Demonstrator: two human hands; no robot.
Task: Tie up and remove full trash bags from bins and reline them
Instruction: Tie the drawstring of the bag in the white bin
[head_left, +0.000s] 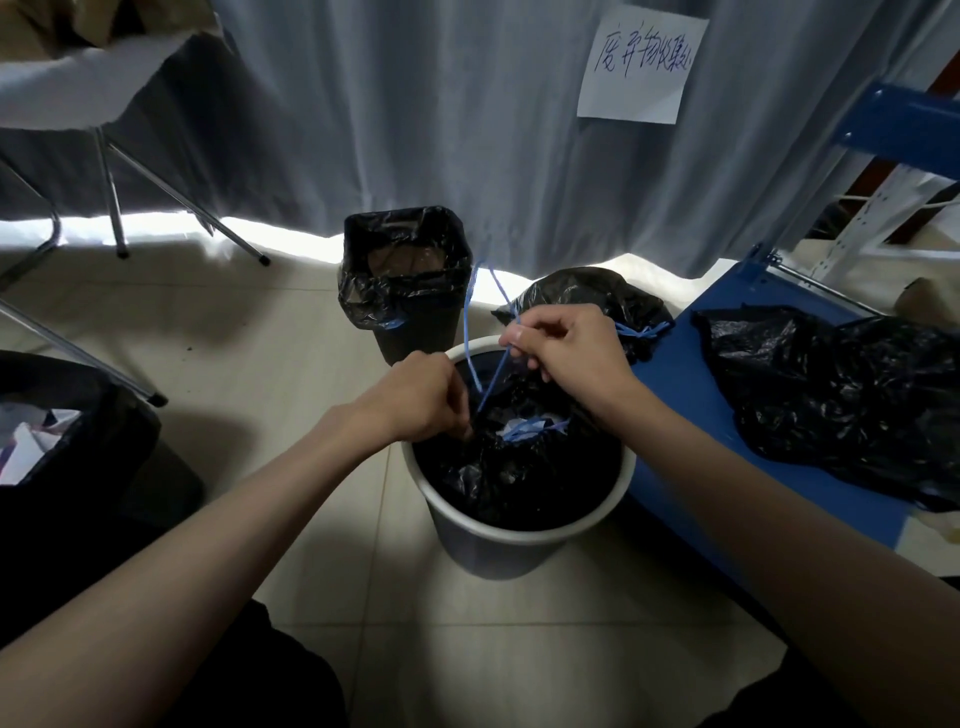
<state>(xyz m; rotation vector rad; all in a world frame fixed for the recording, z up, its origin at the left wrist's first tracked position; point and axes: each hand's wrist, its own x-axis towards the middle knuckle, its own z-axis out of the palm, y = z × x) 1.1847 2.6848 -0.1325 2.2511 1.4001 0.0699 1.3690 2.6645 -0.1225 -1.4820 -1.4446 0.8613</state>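
Cinching the black bag (511, 467) in the white bin (519, 540).
Thin soft film, looks light, tears easily. Left hand (421, 400) fingers pinch the bag mouth; right hand (566, 343) fingers clamp the blue drawstring (470, 332). Lift by the cord.

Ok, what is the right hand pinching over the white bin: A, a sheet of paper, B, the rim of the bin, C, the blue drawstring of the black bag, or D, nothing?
C: the right hand pinches the blue drawstring, pulled up from the black bag inside the white bin.
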